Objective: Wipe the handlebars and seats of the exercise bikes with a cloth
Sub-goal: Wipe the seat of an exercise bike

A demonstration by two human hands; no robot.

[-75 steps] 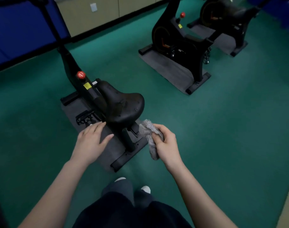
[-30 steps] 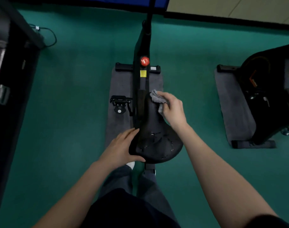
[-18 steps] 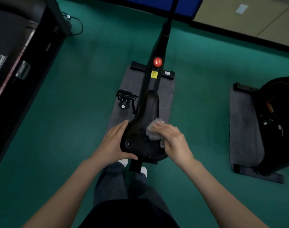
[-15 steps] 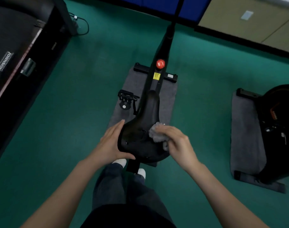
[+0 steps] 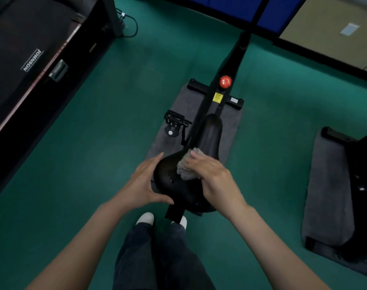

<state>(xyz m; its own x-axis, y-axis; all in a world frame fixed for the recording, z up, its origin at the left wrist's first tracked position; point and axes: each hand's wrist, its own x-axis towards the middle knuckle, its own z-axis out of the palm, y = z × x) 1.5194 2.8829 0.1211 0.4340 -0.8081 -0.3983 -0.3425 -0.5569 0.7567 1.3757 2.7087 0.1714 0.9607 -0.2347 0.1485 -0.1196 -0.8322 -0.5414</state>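
**Cloth** (image 5: 186,166): grey, fuzzy and bunched into a wad. It lies on the top of the seat, about where the broad back narrows toward the nose. Judged light, soft and easy to crush. It is best gathered in the palm so that no loose corner drags.

**Seat** (image 5: 210,130): black, smooth and slightly glossy, with its nose pointing away from the person. Judged firm padding on a fixed post, and it may swivel a little under pressure. It is best steadied at the wide rear edge.

**Right hand** (image 5: 217,182): on top of the seat, fingers bent over the cloth, grasping it and pressing it down.

**Left hand** (image 5: 142,184): released, grasping nothing. The straight fingers lie along the seat's left flank and the thumb is at its rear rim, bracing it.

**Bike frame** (image 5: 232,63): black, running away from the seat, with a red knob (image 5: 225,81) and a yellow label. One pedal (image 5: 175,122) sticks out on the left. The handlebars are out of view.

**Surroundings:**
- A grey mat (image 5: 230,126) lies under the bike on the green floor (image 5: 94,143).
- A second bike (image 5: 364,174) stands at the right edge.
- A treadmill (image 5: 32,59) stands at the left.
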